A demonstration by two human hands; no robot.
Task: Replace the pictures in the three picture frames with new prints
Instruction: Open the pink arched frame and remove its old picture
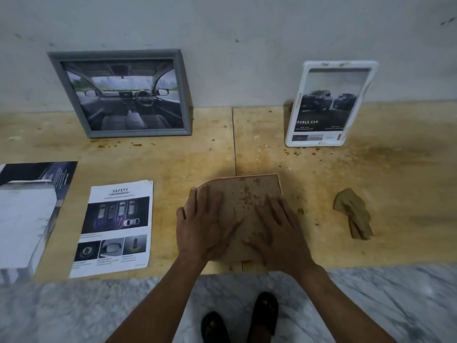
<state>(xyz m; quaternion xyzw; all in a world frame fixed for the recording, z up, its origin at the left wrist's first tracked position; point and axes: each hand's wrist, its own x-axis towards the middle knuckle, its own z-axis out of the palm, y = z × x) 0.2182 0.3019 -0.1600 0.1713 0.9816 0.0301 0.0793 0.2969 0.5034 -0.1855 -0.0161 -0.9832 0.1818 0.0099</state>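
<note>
Hands flat on face-down picture frame [243, 194] at counter's [173, 164] front edge.
Left hand [205, 231] and right hand [277, 233] pressing its backing, fingers straight, gripping nothing; "SAFETY" print [116, 226] just left.

A brown frame back [243, 194], speckled with crumbly bits, lies flat under both hands, the left hand [206, 227] spread over its near-left corner and the right hand [277, 230] flat on its near-right part. Left of the left hand lies a "SAFETY" print [115, 227], flat, with a darker print [29, 211] farther left. Beyond the left hand a grey frame [121, 94] holding a car-interior picture leans on the wall. Beyond the right hand a white frame [330, 103] with a "DOUBLE CAB" print stands upright.
</note>
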